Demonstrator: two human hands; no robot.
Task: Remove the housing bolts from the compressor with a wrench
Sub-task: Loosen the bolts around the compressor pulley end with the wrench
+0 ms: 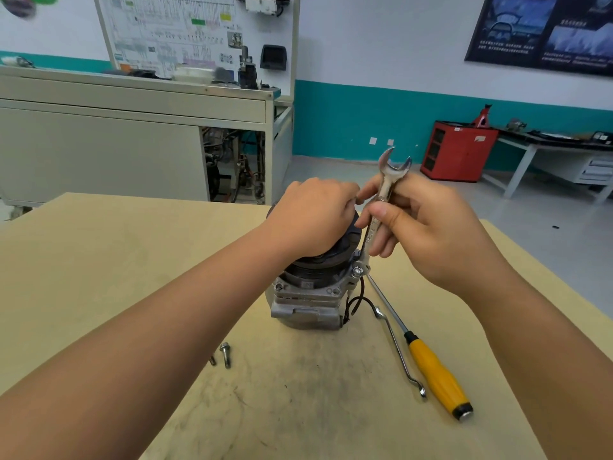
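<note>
Gripping flat silvery wrench point(374, 229), ribbed compressor point(305, 293)

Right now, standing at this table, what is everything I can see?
compressor: one, grey metal with a black pulley, upright mid-table
wrench: one, silver, held upright, lower end at a bolt on the compressor's right side
loose bolts: two, one silver and one darker, on the table front-left of the compressor
screwdriver: one, yellow handle, lying right of the compressor
bent tool: one, silver, beside the screwdriver
table: one, tan, under everything
red cabinet: one, back right by the wall
grey bench: one, back left
left hand: curled over the compressor's top
right hand: grips the wrench
</note>
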